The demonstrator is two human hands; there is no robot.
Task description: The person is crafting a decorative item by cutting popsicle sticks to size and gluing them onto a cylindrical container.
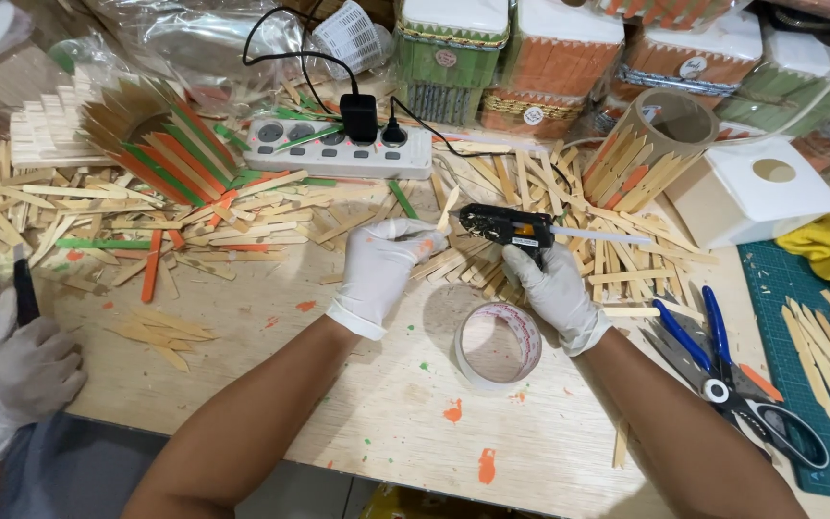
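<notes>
Your right hand [554, 284] grips the black glue gun [509, 227], nozzle at a wooden stick [447, 210] pinched in your left hand [383, 264] fingers, above the tabletop [377, 404].

White gloves [381, 269], black glue gun [506, 227], blue-handled scissors [722, 360], orange-and-green wooden sticks [160, 154].

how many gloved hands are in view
4: the person's left hand holds a wooden stick, their right hand grips the glue gun; a co-worker's two hands are at the left edge.
</notes>
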